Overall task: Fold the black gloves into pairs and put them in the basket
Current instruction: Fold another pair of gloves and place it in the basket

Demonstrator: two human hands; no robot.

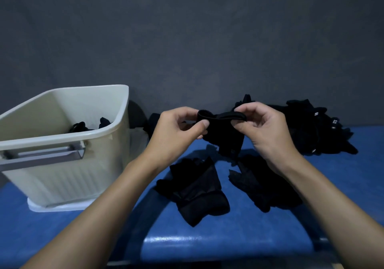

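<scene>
I hold a black glove up above the blue table, its cuff stretched between both hands. My left hand pinches the cuff's left end and my right hand pinches its right end. Below, a black glove lies flat on the table, and another black glove lies to its right, partly under my right forearm. A pile of black gloves sits at the back right. The cream basket stands at the left with black gloves inside.
The blue table surface stretches toward me and to the right. A dark grey backdrop rises behind the table. The basket has a grey handle on its near side. Another dark piece lies behind my left hand.
</scene>
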